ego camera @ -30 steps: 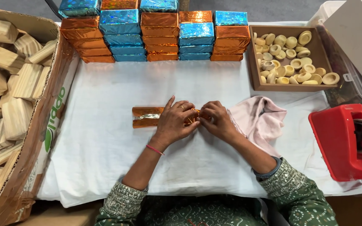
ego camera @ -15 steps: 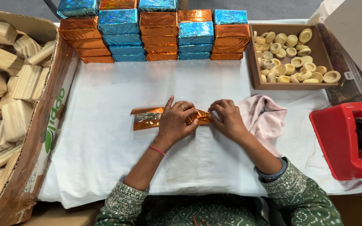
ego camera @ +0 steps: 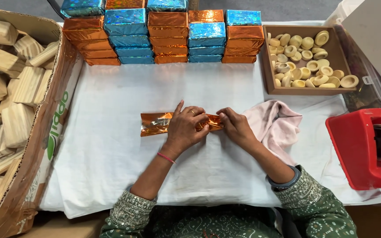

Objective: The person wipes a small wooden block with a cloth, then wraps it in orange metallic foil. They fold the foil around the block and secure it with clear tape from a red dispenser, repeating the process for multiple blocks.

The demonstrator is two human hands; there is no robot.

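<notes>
Foil parcel (ego camera: 155, 124): orange shiny wrap lying lengthwise on the white cloth (ego camera: 111, 154), near the middle of it; the left end is open and loose, and what is inside cannot be seen.
Left hand (ego camera: 185, 128): lies palm down over the middle of the foil parcel, fingers close together and curled onto its top, thumb pointing away from the person; it hides the centre of the parcel.
Right hand (ego camera: 233, 127): at the right end of the foil parcel, fingertips drawn together and pinching the foil there; the fold itself is covered by the fingers.
Pink rag (ego camera: 274, 121): crumpled just right of the foil parcel, partly under the right wrist.
Wrapped blocks (ego camera: 168, 35): blue and orange stacks in a row well beyond the foil parcel; the topmost ones are cut off by the upper edge.
Wooden tray (ego camera: 267, 66): beyond and right of the foil parcel, holding pale round cups (ego camera: 307, 61); their make is hard to tell.
Cardboard box (ego camera: 45, 145): well left of the foil parcel, filled with bare wooden blocks (ego camera: 9, 88); cut off at the left edge.
Tape dispenser (ego camera: 364, 147): red, far right of the foil parcel, its roll partly out of view.
</notes>
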